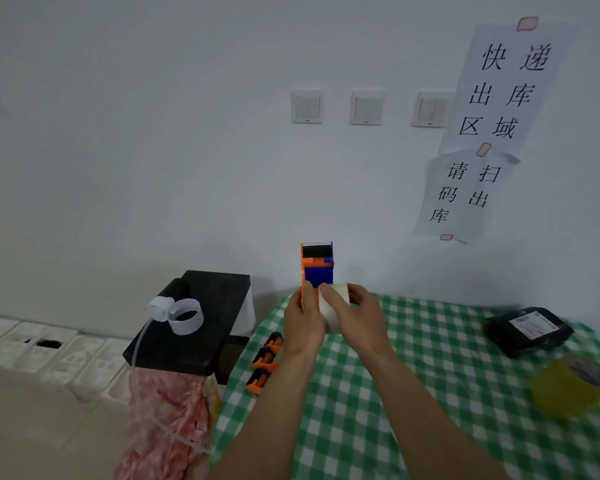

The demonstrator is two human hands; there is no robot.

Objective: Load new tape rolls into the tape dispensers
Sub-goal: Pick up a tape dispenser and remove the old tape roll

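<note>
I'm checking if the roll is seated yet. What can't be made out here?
Head view only:
- Whether the white tape roll sits on the tape dispenser hub: the left hand and right hand cover that spot.
- The spare dispensers: partly behind the left forearm, count unclear.
- The black parcel: label print too small.
- The yellow tape roll: blurred.

Upright orange-and-blue tape dispenser (318, 271), white tape roll (327, 312) against its lower right side.
</note>
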